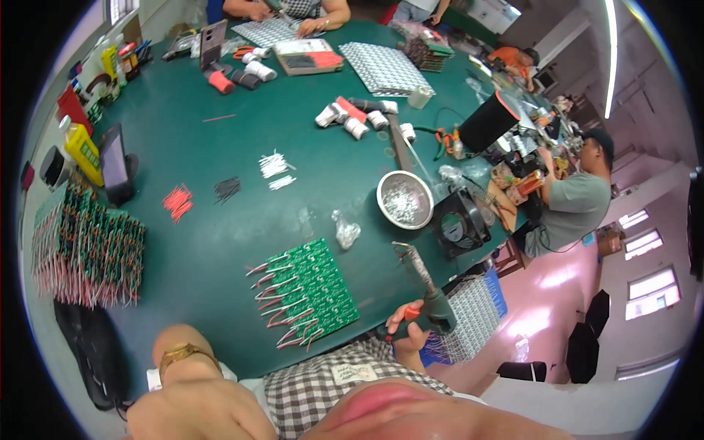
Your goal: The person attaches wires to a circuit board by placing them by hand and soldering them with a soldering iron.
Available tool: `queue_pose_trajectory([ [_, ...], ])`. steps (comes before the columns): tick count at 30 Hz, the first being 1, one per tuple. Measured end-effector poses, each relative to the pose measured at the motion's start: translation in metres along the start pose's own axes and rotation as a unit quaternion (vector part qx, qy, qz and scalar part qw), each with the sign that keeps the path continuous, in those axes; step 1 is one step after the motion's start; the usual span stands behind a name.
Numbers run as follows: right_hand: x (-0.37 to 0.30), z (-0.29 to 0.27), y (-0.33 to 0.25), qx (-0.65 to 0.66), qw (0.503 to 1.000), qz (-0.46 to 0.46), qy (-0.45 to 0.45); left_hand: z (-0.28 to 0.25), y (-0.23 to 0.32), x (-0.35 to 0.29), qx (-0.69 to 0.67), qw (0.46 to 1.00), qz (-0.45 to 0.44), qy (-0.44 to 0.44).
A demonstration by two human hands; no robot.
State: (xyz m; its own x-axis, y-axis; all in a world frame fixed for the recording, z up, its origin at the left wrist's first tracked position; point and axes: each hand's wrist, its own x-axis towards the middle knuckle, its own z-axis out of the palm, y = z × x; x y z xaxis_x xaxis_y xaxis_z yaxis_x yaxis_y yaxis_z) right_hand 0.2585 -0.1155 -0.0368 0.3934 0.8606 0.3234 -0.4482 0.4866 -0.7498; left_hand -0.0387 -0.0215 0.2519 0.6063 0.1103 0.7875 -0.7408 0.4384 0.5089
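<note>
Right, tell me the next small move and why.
Probably bring the left hand to the green circuit board panel to steady it: neither hand touches the panel, and the right hand grips the soldering gun, its tip off to the panel's right.

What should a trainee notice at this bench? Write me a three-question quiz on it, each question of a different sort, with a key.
1. Which of the person's own hands holds the dark-green, gun-shaped tool?
2. True or false: the round, pale-rimmed bowl stands to the right of the flat, green circuit-board panel.
3. Among the piles of loose, thin, straight pieces, which lies farthest left? A) white B) black C) red

Key:
1. The right hand.
2. True.
3. C, the red pile.
</note>
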Motion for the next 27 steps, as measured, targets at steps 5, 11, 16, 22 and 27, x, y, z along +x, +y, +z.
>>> queue_pose_trajectory([
  [5,-0.003,-0.003,0.010,0.015,1.000,0.003,-0.001,-0.034,0.009,-0.014,0.150,0.983,0.047,-0.099],
  [11,-0.016,-0.011,0.027,-0.008,1.000,-0.011,0.007,-0.041,-0.003,-0.019,0.116,0.989,0.029,-0.089],
  [16,-0.039,-0.017,0.055,-0.011,1.000,-0.008,0.008,-0.034,-0.008,-0.061,0.167,0.980,0.055,-0.090],
  [22,-0.041,-0.017,0.062,-0.005,1.000,-0.002,-0.001,-0.035,-0.009,-0.084,0.225,0.969,0.054,-0.085],
  [27,-0.011,-0.025,0.043,-0.020,1.000,-0.008,0.006,-0.052,-0.008,-0.071,0.262,0.959,0.038,-0.103],
])
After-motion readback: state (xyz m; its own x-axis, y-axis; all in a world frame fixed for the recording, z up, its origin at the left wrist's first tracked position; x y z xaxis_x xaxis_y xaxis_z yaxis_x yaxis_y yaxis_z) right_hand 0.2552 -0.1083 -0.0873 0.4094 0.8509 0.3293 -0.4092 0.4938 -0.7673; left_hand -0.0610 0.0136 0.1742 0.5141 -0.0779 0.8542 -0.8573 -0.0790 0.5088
